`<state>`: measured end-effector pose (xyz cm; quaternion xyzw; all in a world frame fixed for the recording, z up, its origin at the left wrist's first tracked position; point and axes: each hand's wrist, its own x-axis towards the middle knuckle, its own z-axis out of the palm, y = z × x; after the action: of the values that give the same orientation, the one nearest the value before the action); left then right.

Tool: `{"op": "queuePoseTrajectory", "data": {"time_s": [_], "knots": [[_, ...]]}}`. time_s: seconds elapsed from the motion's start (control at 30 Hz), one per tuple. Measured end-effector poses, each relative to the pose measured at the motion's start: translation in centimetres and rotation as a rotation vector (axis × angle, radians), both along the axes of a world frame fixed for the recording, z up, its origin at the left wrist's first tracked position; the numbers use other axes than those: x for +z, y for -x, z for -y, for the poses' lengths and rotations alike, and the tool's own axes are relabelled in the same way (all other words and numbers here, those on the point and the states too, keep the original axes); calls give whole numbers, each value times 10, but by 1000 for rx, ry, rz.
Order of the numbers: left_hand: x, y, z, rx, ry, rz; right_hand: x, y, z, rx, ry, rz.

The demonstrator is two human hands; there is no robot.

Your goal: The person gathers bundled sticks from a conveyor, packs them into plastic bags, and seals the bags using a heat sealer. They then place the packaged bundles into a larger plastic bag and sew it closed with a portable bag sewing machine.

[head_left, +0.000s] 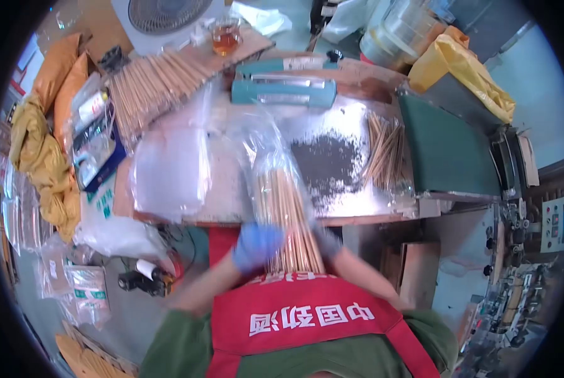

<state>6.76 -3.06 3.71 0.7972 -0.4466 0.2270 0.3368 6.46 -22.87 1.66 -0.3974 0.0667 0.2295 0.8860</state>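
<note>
A bundle of thin wooden sticks (283, 201) lies inside a long clear plastic bag (260, 135), close to my body and across the near table edge. My left hand (256, 247), in a blue glove, is closed round the bundle's left side near its lower end. On the opposite side my right hand (328, 242) holds against the bundle; it looks greyish and blurred, with its fingers mostly hidden behind the sticks. The bag's upper part is loose and reaches over the worktable (228, 189).
A stack of clear bags (171, 167) lies left of the bundle. Loose sticks (383, 151) and dark crumbs (326, 164) are to the right. Beyond stand a teal bag sealer (284, 92), a row of sticks (156, 88) and a glass of tea (226, 41).
</note>
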Motion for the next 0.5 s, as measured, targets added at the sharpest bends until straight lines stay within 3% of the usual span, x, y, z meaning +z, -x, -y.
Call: {"op": "queuePoseTrajectory", "data": {"time_s": [0.03,0.07,0.1,0.13,0.2,0.27,0.3,0.33,0.37,0.4,0.43,0.5], "knots": [[-14,36,-2,-1,223,-177,-4,20,-3,12,-44,-31],[-15,32,-5,27,116,-236,-5,37,-8,33,-87,-50],[-16,28,-8,55,3,-289,-5,41,-13,51,-92,-47],[-8,13,-19,91,-437,-231,-2,38,-16,38,-29,-50],[-30,-47,-29,321,90,-533,12,-7,-15,-6,336,-70],[19,-61,-39,347,-211,-95,20,-40,26,153,1002,549],[14,-52,-45,375,-451,32,50,-43,38,-275,1075,573],[10,-48,-48,420,-688,170,40,-64,74,-462,1189,632],[27,-55,-37,212,-517,7,82,-72,104,-514,1708,431],[43,-60,-21,6,-351,-148,49,-100,155,-891,2208,582],[46,-65,-4,-22,-209,-293,21,-125,188,-1011,1856,381],[45,-89,38,-24,35,-502,27,-153,220,-354,1419,-212]]}}
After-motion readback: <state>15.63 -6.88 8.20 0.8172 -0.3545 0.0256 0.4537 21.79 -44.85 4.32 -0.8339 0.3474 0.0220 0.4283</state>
